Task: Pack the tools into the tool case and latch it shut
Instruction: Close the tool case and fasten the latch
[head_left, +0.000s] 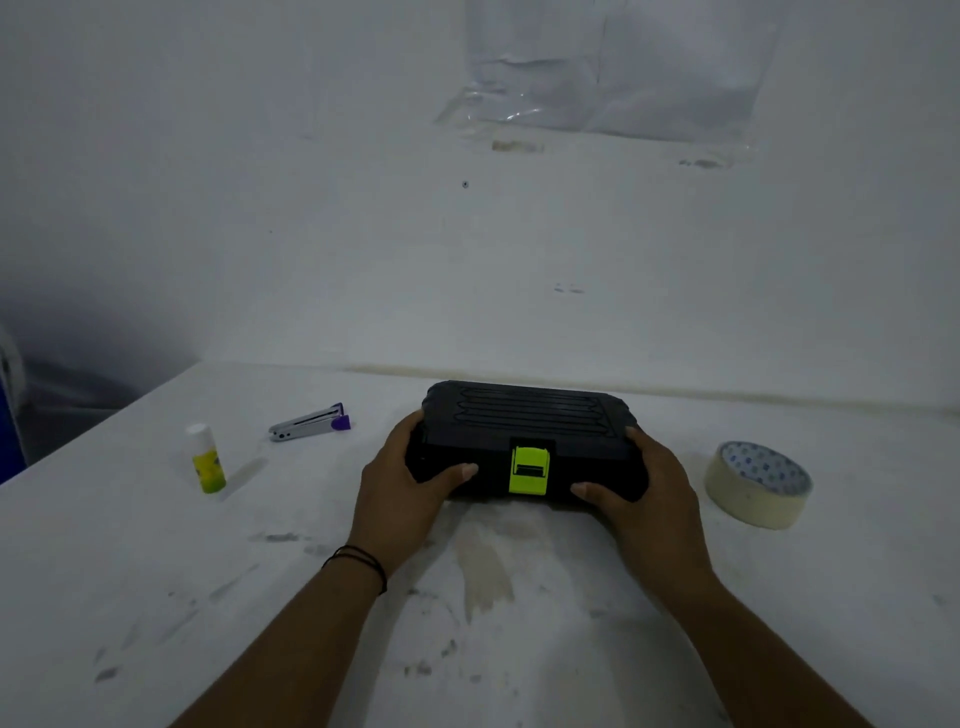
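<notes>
- Nearest were the two forearms, reaching forward over a scuffed white table (156, 597); a thin dark band (363, 564) circled the left wrist.
- The left hand (402, 488) gripped the left end of the case, fingers curled over the top edge and thumb pressed on the front face.
- The right hand (641, 491) held the right end the same way, thumb lying along the front.
- Between them sat the black case (524, 415), lid down, flat on the table near its far edge, ribbed on top.
- A lime-green latch (530, 469) lay flat at the middle of its front, between the two thumbs.
- To the right, well apart from the case, a tape roll (756, 486) lay flat.
- To the left stood a glue stick (207, 460), upright, and beyond it a small stapler (309, 421) with a purple end.
- Behind everything rose a white wall (260, 208) with a clear plastic sheet (613, 73) stuck to it.
</notes>
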